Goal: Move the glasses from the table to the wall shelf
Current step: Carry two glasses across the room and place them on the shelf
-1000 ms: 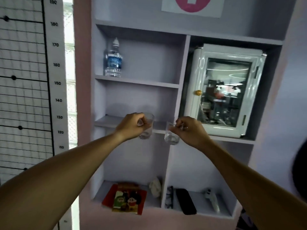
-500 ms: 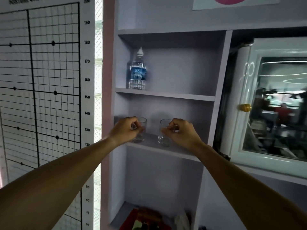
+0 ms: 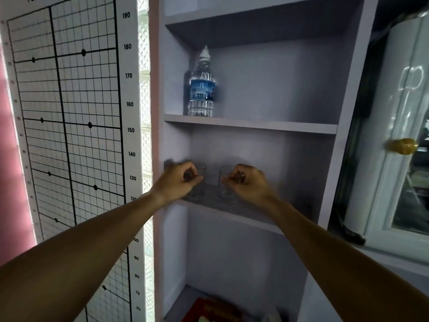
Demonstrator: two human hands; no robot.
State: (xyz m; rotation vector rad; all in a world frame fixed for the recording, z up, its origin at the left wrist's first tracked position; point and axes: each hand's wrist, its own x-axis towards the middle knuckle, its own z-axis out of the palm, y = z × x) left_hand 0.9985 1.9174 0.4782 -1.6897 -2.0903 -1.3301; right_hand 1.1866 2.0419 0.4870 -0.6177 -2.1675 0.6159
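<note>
Clear left glass (image 3: 200, 180) and right glass (image 3: 226, 185) on shelf (image 3: 243, 214), rims in left hand (image 3: 177, 182) and right hand (image 3: 249, 183) pinching grip.

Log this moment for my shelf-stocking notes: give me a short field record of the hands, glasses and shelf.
left hand: pinches the rim of the left glass
right hand: pinches the rim of the right glass
glasses: upright, side by side, apart, on the shelf
shelf above: bottle, upright, at the left
released: not yet
beside the shelves: chart on the left
</note>
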